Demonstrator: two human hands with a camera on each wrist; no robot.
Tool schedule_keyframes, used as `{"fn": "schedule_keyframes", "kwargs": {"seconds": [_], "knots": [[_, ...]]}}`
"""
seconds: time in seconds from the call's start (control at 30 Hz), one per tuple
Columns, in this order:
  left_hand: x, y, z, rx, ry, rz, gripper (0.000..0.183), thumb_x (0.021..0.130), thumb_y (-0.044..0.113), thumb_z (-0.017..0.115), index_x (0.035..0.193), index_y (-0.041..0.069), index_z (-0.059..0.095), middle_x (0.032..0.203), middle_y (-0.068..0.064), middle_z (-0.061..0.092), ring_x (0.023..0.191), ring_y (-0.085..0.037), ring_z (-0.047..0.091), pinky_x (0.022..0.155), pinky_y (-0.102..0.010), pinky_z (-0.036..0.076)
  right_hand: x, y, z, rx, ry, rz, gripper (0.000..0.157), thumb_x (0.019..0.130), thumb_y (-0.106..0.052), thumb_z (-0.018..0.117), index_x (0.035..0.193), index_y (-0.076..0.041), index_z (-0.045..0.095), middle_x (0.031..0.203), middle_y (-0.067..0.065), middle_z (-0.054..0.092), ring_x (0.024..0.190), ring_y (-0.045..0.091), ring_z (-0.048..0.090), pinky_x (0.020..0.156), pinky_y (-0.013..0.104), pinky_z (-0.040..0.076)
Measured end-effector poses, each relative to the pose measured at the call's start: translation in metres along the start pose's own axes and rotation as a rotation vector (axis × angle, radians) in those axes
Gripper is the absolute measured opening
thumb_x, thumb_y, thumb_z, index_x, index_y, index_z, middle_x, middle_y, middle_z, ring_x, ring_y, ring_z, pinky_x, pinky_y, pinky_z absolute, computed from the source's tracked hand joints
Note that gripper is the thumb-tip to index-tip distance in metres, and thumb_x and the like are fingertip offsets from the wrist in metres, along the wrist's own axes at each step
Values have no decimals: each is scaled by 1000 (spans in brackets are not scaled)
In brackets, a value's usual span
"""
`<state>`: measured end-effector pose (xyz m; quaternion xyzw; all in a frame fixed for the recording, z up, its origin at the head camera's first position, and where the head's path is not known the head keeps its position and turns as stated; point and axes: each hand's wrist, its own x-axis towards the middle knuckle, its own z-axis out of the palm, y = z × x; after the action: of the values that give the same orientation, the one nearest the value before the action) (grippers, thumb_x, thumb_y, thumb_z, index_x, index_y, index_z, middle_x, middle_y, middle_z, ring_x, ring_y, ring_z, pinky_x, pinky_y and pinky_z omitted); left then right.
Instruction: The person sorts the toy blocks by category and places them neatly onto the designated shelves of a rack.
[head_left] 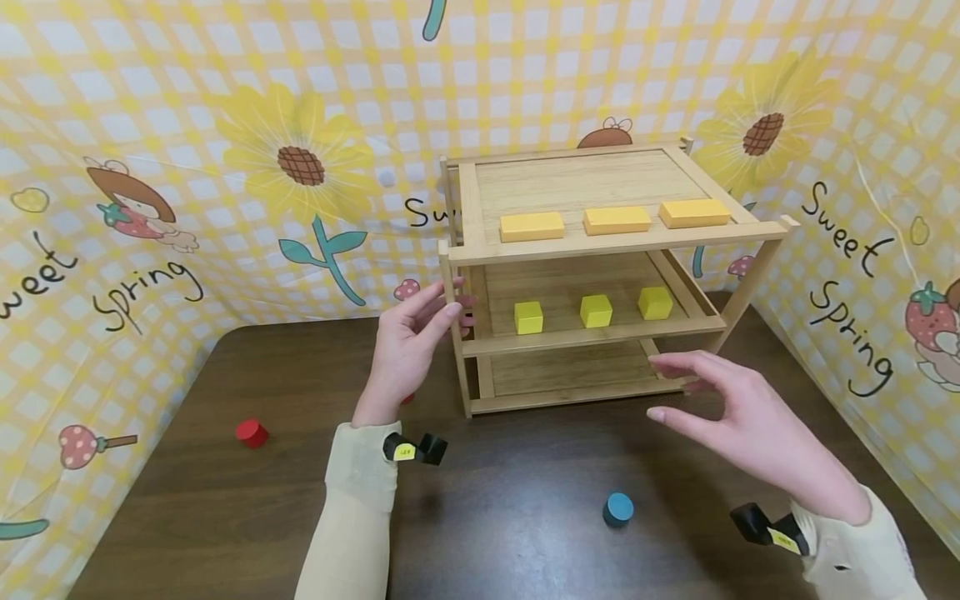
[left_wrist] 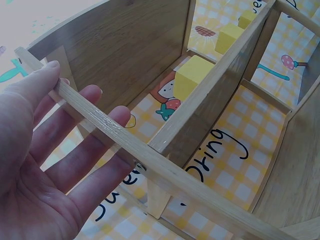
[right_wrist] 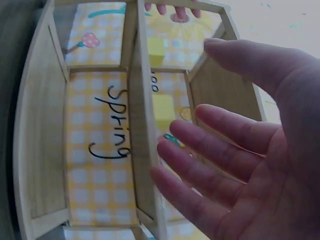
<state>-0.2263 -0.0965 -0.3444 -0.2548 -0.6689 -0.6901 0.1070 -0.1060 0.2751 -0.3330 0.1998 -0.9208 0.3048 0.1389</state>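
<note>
A three-tier wooden shelf (head_left: pixel 570 243) stands on the dark table. My left hand (head_left: pixel 405 346) is at its front left post, thumb on the near side and fingers behind; in the left wrist view the thumb (left_wrist: pixel 47 75) lies against the post (left_wrist: pixel 107 122). My right hand (head_left: pixel 738 417) hovers before the shelf's right side, thumb and fingers spread apart, holding nothing. Three yellow cubes (head_left: pixel 596 311) sit in a row on the middle tier. On the top tier lie three yellow-orange rectangular blocks (head_left: pixel 617 221). The bottom tier (head_left: pixel 562 371) bears nothing visible.
A blue cylinder (head_left: pixel 618 509) stands on the table in front of the shelf. Farther left is a red cylinder (head_left: pixel 252 432); another red piece (head_left: pixel 407 398) is mostly hidden behind my left wrist. Checked cloth (head_left: pixel 225 250) hangs behind and on both sides.
</note>
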Motion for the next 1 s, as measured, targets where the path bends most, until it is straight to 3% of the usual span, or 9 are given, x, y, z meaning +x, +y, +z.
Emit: {"fn": "schedule_keyframes", "kwargs": {"seconds": [0.17, 0.33, 0.5, 0.63, 0.83, 1.0], "knots": [[0, 0, 0, -6, -4, 3, 39, 102, 6, 64, 140, -1, 59, 122, -19, 69, 93, -35, 73, 86, -47, 59, 2, 1, 13, 28, -118, -30, 54, 88, -38, 83, 135, -20, 63, 128, -9, 65, 110, 13, 63, 90, 32, 54], [0, -1, -1, -10, -7, 24, 37, 102, 6, 64, 139, 0, 61, 124, -16, 69, 93, -35, 73, 86, -43, 59, 2, 2, 27, 53, -254, -79, 56, 85, -40, 85, 131, -17, 65, 124, -8, 66, 112, 15, 62, 93, 40, 55], [0, -1, -1, -5, -9, 33, 38, 102, 6, 64, 139, 0, 61, 124, -14, 70, 93, -35, 73, 86, -41, 60, 1, 4, 37, 71, -421, -55, 56, 82, -37, 87, 129, -17, 66, 127, -5, 66, 113, 17, 62, 94, 45, 55], [0, 0, -1, 13, -6, 37, 38, 102, 6, 64, 139, 0, 61, 123, -14, 70, 93, -34, 73, 85, -39, 60, -2, 7, 46, 111, -505, -42, 54, 80, -38, 88, 126, -18, 68, 123, -5, 67, 112, 19, 63, 92, 49, 55], [0, -1, -1, 13, -5, 40, 38, 101, 6, 64, 139, 1, 61, 122, -14, 70, 92, -34, 73, 85, -39, 60, -6, 12, 59, 191, -606, -20, 56, 75, -34, 92, 123, -13, 69, 118, -4, 69, 107, 21, 65, 90, 44, 56], [1, -2, -1, 6, -7, 39, 37, 101, 5, 64, 138, 1, 61, 119, -16, 71, 92, -33, 73, 85, -39, 60, -9, 18, 69, 288, -678, 10, 53, 72, -26, 94, 118, -13, 71, 109, -7, 70, 93, 13, 66, 81, 34, 57]]}}
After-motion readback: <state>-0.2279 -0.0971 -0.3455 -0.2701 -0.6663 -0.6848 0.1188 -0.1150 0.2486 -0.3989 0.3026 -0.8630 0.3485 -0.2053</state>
